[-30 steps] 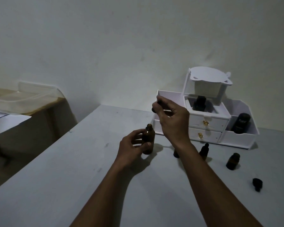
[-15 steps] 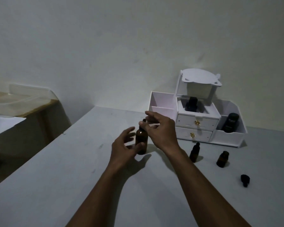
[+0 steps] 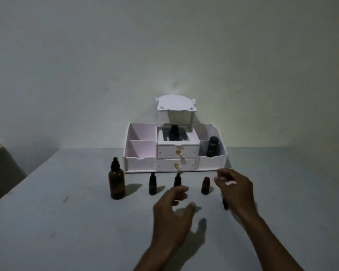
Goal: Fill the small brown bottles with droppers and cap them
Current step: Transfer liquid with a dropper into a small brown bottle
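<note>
Between steps, with left hand [image 3: 172,210] and right hand [image 3: 233,189] both empty and loosely spread over the desk [image 3: 67,222], flanking the uncapped small bottle [image 3: 205,185] toward the far edge; next, likely steadying it and fitting the loose dropper cap [image 3: 225,204].

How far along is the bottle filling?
Done: the big bottle, left small bottle and middle small bottle stand with dropper caps on. In hand: nothing; the left hand and right hand hover open above the table. Left: the right small bottle has no cap, and a loose dropper cap lies beside the right hand. Fill levels cannot be seen.
</note>
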